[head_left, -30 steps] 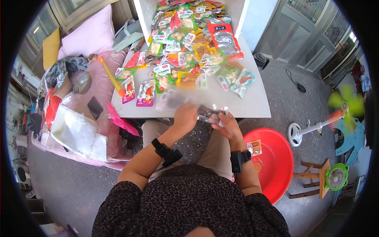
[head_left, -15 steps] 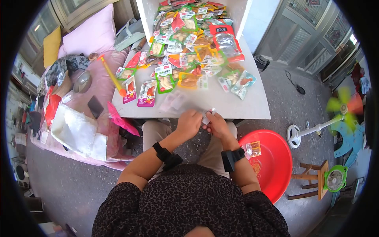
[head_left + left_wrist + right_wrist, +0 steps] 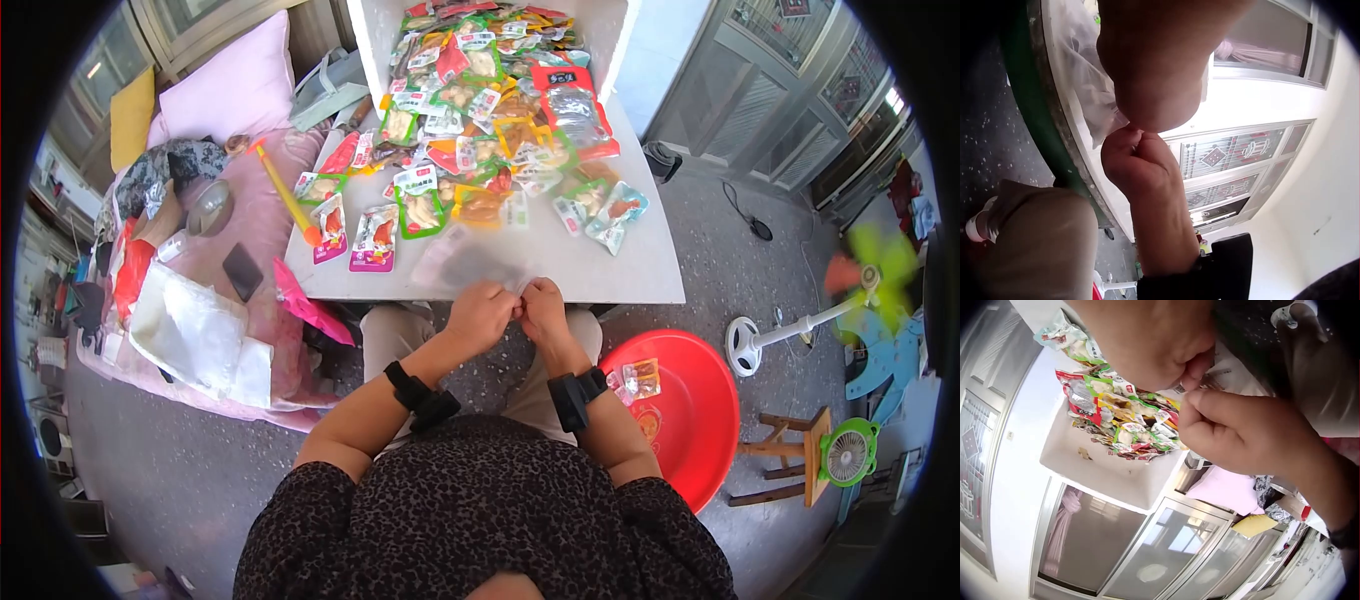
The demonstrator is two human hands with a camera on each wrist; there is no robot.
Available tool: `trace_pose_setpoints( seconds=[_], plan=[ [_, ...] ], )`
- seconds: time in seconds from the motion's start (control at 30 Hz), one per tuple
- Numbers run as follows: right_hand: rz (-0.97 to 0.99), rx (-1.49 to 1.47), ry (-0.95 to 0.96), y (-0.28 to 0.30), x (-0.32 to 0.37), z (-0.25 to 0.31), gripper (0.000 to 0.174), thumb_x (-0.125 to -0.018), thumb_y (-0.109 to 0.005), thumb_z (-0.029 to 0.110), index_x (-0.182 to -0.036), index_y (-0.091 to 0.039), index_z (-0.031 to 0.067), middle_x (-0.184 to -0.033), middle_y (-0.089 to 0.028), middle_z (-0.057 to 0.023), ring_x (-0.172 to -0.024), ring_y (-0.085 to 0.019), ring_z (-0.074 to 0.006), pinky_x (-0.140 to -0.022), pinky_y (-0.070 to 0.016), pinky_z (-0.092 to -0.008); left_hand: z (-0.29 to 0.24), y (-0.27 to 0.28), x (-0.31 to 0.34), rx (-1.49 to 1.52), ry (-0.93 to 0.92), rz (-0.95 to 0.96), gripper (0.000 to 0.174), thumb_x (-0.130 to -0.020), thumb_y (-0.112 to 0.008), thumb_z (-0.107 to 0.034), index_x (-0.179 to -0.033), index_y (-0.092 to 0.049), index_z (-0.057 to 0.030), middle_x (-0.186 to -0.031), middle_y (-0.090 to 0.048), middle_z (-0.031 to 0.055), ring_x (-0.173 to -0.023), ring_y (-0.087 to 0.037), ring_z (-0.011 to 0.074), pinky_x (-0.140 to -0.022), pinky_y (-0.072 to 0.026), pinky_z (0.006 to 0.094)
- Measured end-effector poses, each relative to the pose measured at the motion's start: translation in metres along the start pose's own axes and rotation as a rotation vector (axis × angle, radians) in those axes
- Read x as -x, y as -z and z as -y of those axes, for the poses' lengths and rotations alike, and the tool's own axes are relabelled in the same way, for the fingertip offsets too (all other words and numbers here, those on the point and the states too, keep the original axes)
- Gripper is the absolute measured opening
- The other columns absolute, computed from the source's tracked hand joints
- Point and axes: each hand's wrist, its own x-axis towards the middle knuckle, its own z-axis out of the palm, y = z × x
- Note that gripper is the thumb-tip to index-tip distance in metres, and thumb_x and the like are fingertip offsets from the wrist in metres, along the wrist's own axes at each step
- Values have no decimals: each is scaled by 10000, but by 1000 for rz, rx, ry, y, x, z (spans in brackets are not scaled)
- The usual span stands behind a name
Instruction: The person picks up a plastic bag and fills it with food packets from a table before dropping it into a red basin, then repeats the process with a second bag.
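Note:
Both hands meet at the table's near edge, fingertips together. The left hand (image 3: 480, 316) and the right hand (image 3: 545, 312) pinch the edge of a clear plastic bag (image 3: 450, 256), which lies blurred on the table in front of them. In the left wrist view the bag (image 3: 1088, 81) spreads beside the touching fingers of the right hand (image 3: 1141, 162). The right wrist view shows the left hand (image 3: 1241, 428) with curled fingers against the right hand (image 3: 1154, 347). What exactly sits between the fingertips is mostly hidden.
Colourful food packets (image 3: 480, 205) spill from a white box (image 3: 618, 45) across the table (image 3: 640, 265). A red basin (image 3: 700, 430) with small packets stands on the floor at right, near a spinning fan (image 3: 870, 275). A yellow-handled tool (image 3: 285, 195) lies at the table's left edge.
The right hand has moved left against the left hand. The dark-looking packet held between them earlier is no longer visible there. Another clear-and-red packet now shows in the basin.

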Motion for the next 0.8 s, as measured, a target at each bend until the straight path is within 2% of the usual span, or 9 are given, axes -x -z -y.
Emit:
trace_pose_setpoints(
  seconds=[0.07, 0.17, 0.27, 0.37, 0.47, 0.57, 0.7, 0.8],
  plan=[
    [79, -102, -6, 5, 1, -5, 46, -743, -398, -30, -782, -422, -23, -673, -487, -101, -526, -468, -149, -434, -393, -242, 1, 0, 2, 5, 4, -6, 57, -665, -493, -98, -704, -527, -74, -672, -488, 83, -655, -479, 273, -572, -387, 376],
    [74, -305, -131, 0, 7, -10, 86, -716, -379, -57, -791, -416, -36, -758, -487, -123, -593, -484, -174, -535, -437, -286, 7, 0, 2, -30, -27, 11, 53, -656, -491, -97, -692, -519, -69, -672, -488, 86, -654, -479, 275, -572, -385, 379],
    [155, -273, -117, -12, 17, 2, 140, -681, -387, -74, -814, -415, -42, -810, -476, -126, -671, -503, -204, -608, -448, -330, 12, -1, 3, -44, -61, 61, 48, -647, -491, -94, -679, -506, -61, -676, -490, 91, -666, -481, 276, -572, -385, 378],
    [308, -376, -163, 3, -7, -13, 180, -651, -398, -81, -827, -420, -53, -802, -479, -128, -707, -518, -226, -602, -445, -336, 19, -4, 5, -47, -19, 100, 73, -637, -505, -106, -690, -510, -56, -686, -486, 92, -682, -476, 271, -584, -381, 374],
    [473, -385, -218, 16, -9, -14, 204, -706, -415, -25, -908, -441, -25, -862, -517, -130, -794, -529, -239, -695, -438, -343, 15, 0, 10, -99, -5, 42, 151, -627, -528, -127, -767, -528, -70, -770, -485, 94, -757, -471, 270, -641, -374, 377],
    [174, -219, -215, 14, 15, 7, 190, -740, -433, 6, -927, -407, 17, -824, -505, -100, -730, -531, -218, -581, -438, -311, 11, 2, 23, -196, -86, -57, 267, -614, -551, -142, -876, -528, -98, -912, -467, 102, -884, -448, 276, -730, -351, 401],
    [73, -192, -206, 28, 24, 14, 188, -769, -454, 53, -950, -400, 54, -822, -520, -84, -716, -535, -201, -565, -438, -295, 25, -12, 46, -372, -170, -90, 366, -600, -563, -135, -961, -506, -127, -1059, -421, 117, -1027, -390, 289, -819, -304, 453],
    [57, -223, -180, 33, 25, 17, 173, -768, -461, 52, -933, -409, 53, -810, -525, -83, -703, -536, -195, -554, -436, -284, 34, -20, 47, -421, -196, -131, 358, -584, -566, -121, -937, -512, -119, -1041, -436, 109, -1019, -402, 280, -830, -297, 465]
  ],
)
